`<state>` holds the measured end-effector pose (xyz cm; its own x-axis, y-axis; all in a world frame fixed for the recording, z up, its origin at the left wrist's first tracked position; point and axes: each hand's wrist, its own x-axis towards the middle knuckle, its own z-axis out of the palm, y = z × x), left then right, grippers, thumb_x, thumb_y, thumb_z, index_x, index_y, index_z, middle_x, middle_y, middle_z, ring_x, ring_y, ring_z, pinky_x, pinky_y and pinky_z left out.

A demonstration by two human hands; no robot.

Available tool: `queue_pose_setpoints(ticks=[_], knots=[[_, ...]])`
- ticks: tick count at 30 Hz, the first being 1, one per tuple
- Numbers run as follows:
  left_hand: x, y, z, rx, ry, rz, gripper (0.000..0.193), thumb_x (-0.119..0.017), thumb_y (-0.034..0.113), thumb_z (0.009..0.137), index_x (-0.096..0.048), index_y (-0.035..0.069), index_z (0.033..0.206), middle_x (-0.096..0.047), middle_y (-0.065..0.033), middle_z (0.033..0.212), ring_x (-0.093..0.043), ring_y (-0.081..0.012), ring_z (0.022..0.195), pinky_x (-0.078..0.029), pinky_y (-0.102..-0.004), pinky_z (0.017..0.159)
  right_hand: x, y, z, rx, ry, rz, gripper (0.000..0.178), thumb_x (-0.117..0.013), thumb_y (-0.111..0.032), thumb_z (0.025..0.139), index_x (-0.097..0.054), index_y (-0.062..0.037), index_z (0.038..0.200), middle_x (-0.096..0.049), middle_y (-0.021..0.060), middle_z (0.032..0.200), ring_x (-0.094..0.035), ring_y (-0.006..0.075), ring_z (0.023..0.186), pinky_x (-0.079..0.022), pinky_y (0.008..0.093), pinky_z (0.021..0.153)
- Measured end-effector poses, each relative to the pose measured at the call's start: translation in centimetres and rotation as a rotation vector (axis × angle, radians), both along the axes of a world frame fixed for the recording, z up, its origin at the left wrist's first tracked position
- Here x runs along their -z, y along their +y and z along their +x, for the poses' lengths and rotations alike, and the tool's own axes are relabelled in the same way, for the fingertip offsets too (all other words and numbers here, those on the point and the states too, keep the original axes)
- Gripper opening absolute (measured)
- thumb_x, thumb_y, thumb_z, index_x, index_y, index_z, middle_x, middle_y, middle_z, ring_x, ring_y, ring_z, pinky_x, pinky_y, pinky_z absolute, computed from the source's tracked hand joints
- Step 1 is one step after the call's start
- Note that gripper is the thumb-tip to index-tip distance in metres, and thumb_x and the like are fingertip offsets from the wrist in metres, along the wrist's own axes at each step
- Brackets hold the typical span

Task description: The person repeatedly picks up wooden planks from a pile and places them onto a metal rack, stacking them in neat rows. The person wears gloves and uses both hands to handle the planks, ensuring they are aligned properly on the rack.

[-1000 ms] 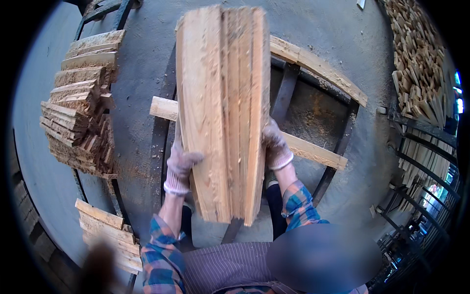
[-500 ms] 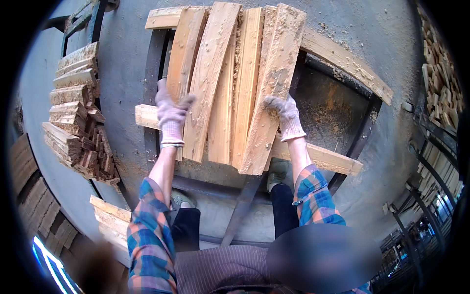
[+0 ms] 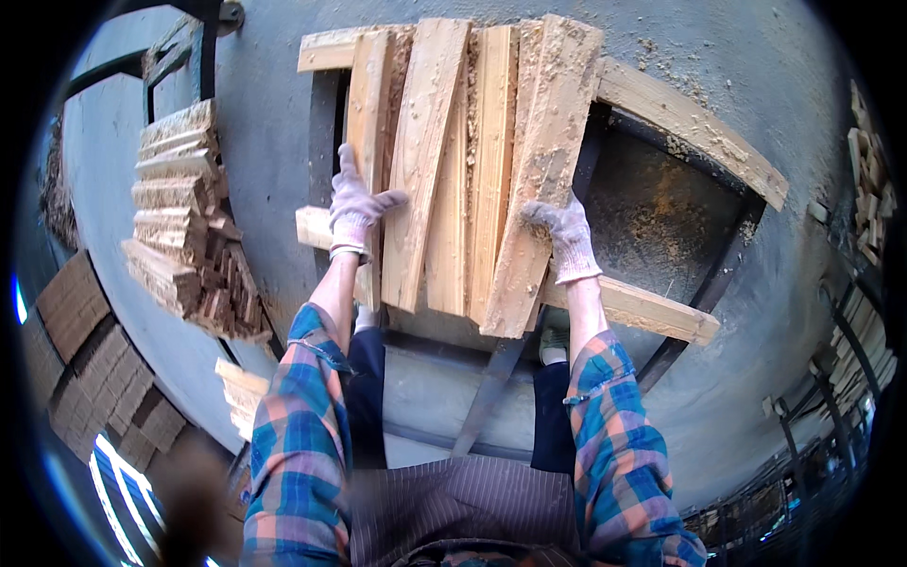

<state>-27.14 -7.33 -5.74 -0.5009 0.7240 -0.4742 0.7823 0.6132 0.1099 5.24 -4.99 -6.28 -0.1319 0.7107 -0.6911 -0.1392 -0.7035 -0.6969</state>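
Several long, pale wooden boards lie side by side in front of me, rough and crumbly with bark along some edges. My left hand [image 3: 359, 203], in a light knit glove, rests against the leftmost board [image 3: 368, 109]. Its fingers stretch along that board's outer side, and the thumb points right, spread apart from them. At the other end of the row, my right hand [image 3: 565, 234], also gloved, grips the lower right edge of the rightmost board [image 3: 557, 113]. Its thumb lies on the top face; the other fingers are mostly hidden at the far edge.
The boards lie across two wooden crosspieces [image 3: 694, 118] on a dark metal frame [image 3: 718, 255]. Stacked rough slats [image 3: 175, 213] stand at left, above brown block stacks [image 3: 99, 378]. Timber and metal racks [image 3: 822, 373] line the right. Sawdust litters the grey floor [image 3: 718, 52].
My left hand has come up against the leftmost board, which now shows a narrower, paler face. The right hand stays on the rightmost board. The whole view has shifted slightly.
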Motion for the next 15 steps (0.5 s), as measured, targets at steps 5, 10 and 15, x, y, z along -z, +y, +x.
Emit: queue_pose_setpoints(ticks=[5, 10, 15], knots=[[2.9, -2.4, -2.9, -0.038, -0.072, 0.159, 0.130, -0.092, 0.038, 0.051, -0.012, 0.013, 0.151, -0.053, -0.0218, 0.122, -0.062, -0.0308, 0.098, -0.054, -0.0380, 0.078, -4.2, 0.6, -3.0, -0.217, -0.546, 0.146, 0.085, -0.085, -0.011, 0.064, -0.042, -0.0010, 0.136, -0.068, 0.0112, 0.103, -0.066, 0.0187, 0.086, -0.054, 0.0287, 0.077], [1.2, -0.9, -3.2, 0.117, 0.125, 0.373, 0.112, -0.067, 0.065, 0.069, -0.014, 0.009, 0.150, -0.056, -0.0048, 0.072, -0.049, -0.0126, 0.046, -0.044, -0.0273, 0.039, -4.7, -2.2, 0.0, 0.120, -0.260, 0.132, 0.081, -0.082, -0.006, 0.067, -0.039, -0.0023, 0.135, -0.068, 0.0129, 0.103, -0.066, 0.0137, 0.085, -0.055, 0.0224, 0.069], [5.7, -2.9, -10.3, 0.529, 0.812, -0.051, 0.106, -0.064, 0.067, 0.073, -0.018, 0.012, 0.150, -0.054, -0.0118, 0.123, -0.051, -0.0073, 0.049, -0.049, -0.0216, 0.043, -2.1, -2.4, 2.5, 0.141, -0.190, 0.060, 0.051, -0.070, -0.001, 0.078, -0.051, -0.0019, 0.125, -0.069, 0.0075, 0.096, -0.065, 0.0115, 0.078, -0.055, 0.0239, 0.068]])
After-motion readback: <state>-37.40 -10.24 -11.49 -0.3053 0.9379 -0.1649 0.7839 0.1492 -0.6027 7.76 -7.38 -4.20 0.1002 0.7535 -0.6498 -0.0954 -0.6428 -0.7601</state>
